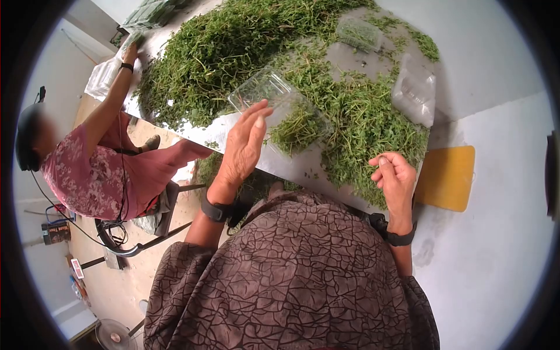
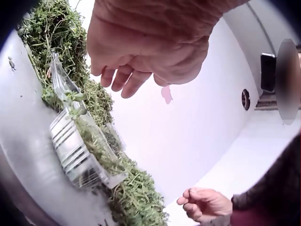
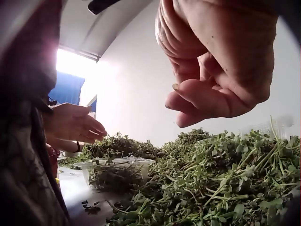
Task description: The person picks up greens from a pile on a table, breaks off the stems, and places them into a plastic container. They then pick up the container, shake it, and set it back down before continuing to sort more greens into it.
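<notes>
An open clear plastic clamshell box lies near the table's front edge, its lid folded back and its base partly filled with green leafy sprigs. My left hand hovers at the box's left side with its fingers extended, holding nothing. Above the right part of the leafy pile is my right hand, fingers loosely curled and thumb near the index finger. Nothing shows between those fingers in the right wrist view. There, the box stands beside the pile, sprigs visible through its wall.
Two more clear containers lie on the pile: one at the back, another at the right edge. A bigger heap of greens covers the table's far left. Another person sits at left, reaching toward stacked boxes. A yellow board is at right.
</notes>
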Demonstrator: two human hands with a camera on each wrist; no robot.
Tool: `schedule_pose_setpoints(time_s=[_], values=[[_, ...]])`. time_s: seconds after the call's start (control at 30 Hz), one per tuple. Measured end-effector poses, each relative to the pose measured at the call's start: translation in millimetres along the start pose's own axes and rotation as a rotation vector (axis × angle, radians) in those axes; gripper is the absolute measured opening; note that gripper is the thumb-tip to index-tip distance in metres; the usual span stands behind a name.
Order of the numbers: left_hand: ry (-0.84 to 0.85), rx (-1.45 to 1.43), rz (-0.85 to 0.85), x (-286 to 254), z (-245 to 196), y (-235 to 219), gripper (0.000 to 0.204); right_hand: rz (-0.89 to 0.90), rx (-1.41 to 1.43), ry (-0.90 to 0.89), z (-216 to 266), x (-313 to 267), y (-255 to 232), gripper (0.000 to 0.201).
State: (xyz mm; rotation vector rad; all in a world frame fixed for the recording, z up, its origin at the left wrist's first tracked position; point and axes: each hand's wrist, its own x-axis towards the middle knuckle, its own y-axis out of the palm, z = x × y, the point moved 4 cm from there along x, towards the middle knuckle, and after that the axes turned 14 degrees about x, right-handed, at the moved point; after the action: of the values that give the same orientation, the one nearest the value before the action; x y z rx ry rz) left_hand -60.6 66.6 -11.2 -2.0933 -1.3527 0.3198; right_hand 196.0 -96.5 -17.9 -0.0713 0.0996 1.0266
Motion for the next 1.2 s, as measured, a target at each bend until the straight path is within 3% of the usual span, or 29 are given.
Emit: schedule_pose_setpoints(time_s=[0.07,0.1,0.13,0.2,0.23,0.57,0.67,0.73,0.83,0.93,1.1,1.2], values=[[0.097,0.093,0.051,-10,-3,11,0.051,0.010,0.000,0.004,-8,-1,-2,0.014],[0.249,0.264,0.030,-12,-5,16,0.049,0.021,-0.006,0.004,-10,-1,-3,0.014],[0.246,0.265,0.031,-13,-4,20,0.049,0.022,-0.006,0.006,-12,0,-3,0.014],[0.452,0.535,0.198,-16,-11,35,0.046,0.043,-0.012,0.017,-14,1,-2,0.014],[0.463,0.578,0.219,-16,-12,40,0.046,0.043,-0.012,0.018,-15,2,-2,0.014],[0.390,0.888,0.137,-7,5,72,0.048,0.079,-0.065,0.045,-24,4,-3,0.012],[0.318,0.727,0.193,-5,5,60,0.048,0.075,-0.073,0.035,-25,2,-9,0.011],[0.136,0.376,0.074,2,-1,25,0.049,0.065,-0.073,0.049,-27,0,-13,0.011],[0.100,0.395,-0.065,-1,2,-6,0.048,0.038,-0.046,0.080,-30,0,-19,0.011],[0.011,0.430,0.014,-13,12,-1,0.048,0.067,-0.066,0.079,-33,1,-25,0.011],[0.045,0.523,0.080,-26,6,19,0.037,0.097,-0.084,0.044,-41,5,-31,0.011],[0.154,0.650,0.078,-25,-1,27,0.033,0.095,-0.090,0.035,-43,6,-34,0.011]])
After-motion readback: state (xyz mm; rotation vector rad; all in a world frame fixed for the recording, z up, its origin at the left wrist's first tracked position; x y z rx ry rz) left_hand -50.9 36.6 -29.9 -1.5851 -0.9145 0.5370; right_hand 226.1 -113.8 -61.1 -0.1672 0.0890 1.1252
